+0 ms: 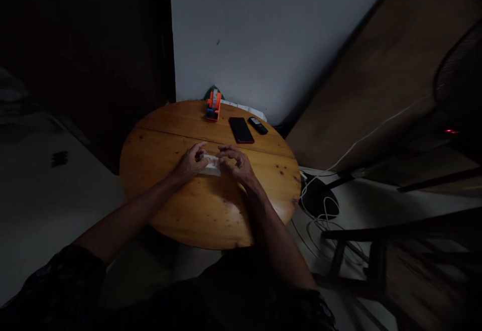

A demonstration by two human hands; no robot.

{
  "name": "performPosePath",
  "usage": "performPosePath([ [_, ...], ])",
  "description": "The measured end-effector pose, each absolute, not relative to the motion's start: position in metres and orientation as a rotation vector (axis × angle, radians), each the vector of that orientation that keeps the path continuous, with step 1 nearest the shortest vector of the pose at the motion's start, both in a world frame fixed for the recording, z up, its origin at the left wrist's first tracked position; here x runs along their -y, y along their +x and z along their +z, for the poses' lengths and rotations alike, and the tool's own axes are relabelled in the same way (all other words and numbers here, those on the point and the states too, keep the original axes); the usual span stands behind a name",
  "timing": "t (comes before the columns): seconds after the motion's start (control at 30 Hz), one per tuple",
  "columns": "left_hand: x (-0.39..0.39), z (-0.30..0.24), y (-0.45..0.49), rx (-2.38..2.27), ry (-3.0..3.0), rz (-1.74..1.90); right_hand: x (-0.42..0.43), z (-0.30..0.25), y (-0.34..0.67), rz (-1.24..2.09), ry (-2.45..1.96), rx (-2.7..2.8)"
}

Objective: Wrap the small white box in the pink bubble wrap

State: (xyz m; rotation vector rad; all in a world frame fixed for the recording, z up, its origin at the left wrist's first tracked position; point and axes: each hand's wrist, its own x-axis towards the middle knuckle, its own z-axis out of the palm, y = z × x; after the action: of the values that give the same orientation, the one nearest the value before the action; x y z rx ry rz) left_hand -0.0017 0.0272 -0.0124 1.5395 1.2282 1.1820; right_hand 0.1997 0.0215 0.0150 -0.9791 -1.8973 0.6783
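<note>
A small pale, flat object point(212, 165) lies on the round wooden table point(181, 205), near its middle. My left hand point(191, 161) grips its left end with curled fingers. My right hand point(236, 164) meets it from the right, fingertips pinched on its right end. Both hands rest on the tabletop and hide part of the object. What the object is I cannot make out in the dim light.
At the table's far side stand an orange and blue holder point(213, 106), a black phone point(241, 130) and a small dark remote point(258, 125). White cables point(320, 215) lie on the floor at the right, beside dark wooden furniture point(376, 250). A grey wall rises behind.
</note>
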Motion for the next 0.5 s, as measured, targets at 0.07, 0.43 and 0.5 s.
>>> performPosePath([
  [0.07, -0.027, -0.013, -0.002, -1.215, 1.554, 1.185, -0.018, 0.016, 0.198, 0.663, -1.001, 1.968],
  [0.43, -0.022, -0.012, -0.003, -1.232, 1.546, 1.17, -0.007, 0.021, 0.19, 0.376, -1.093, 2.157],
  [0.5, -0.02, -0.012, -0.002, -1.251, 1.547, 1.18, -0.007, 0.018, 0.188, 0.397, -1.121, 2.157],
])
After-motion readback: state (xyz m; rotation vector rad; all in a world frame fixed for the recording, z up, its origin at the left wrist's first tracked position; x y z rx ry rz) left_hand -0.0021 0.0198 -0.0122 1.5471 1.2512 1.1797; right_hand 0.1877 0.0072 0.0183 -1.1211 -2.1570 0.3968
